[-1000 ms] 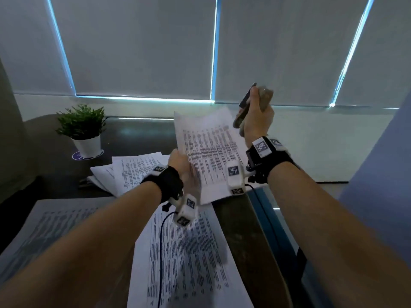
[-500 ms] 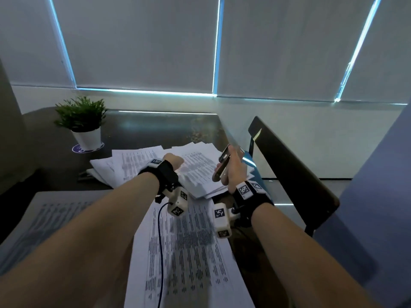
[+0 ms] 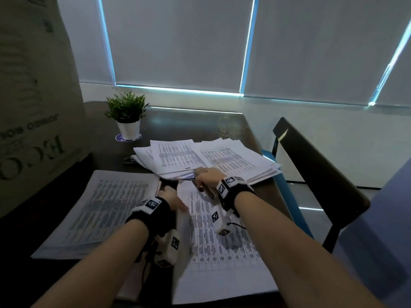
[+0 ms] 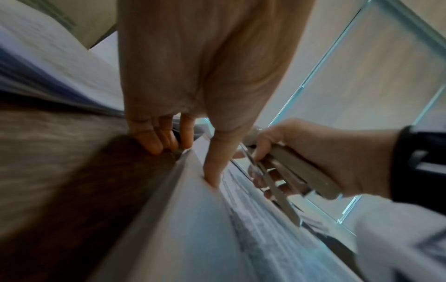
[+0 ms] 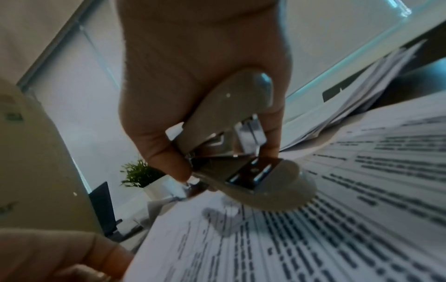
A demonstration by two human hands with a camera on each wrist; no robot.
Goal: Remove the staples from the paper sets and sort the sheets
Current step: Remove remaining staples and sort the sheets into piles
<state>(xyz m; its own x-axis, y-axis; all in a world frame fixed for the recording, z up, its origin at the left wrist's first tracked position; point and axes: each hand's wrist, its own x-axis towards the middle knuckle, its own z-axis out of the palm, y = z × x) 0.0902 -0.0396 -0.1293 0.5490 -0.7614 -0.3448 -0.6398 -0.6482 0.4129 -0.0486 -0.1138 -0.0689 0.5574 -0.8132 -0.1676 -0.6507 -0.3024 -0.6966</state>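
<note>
I have my right hand (image 3: 208,177) wrapped around the stapler (image 5: 231,137), fingers curled tight on its body, its nose resting down on the top corner of the paper set (image 3: 222,236) lying right in front of me on the desk (image 3: 178,121). My left hand (image 3: 170,196) sits at the set's left edge, thumb pressed flat onto the top sheet and fingers curled under the edge, so it pinches the paper. These sheets are light, floppy and slick against each other (they will slide and buckle if I tug), so I judge the safest hold is close to the stapled corner, pinning the stack flat while the tool works. I cannot make out the staple itself. More sheets lie in a loose pile (image 3: 200,156) farther back, another stack (image 3: 106,210) to my left.
</note>
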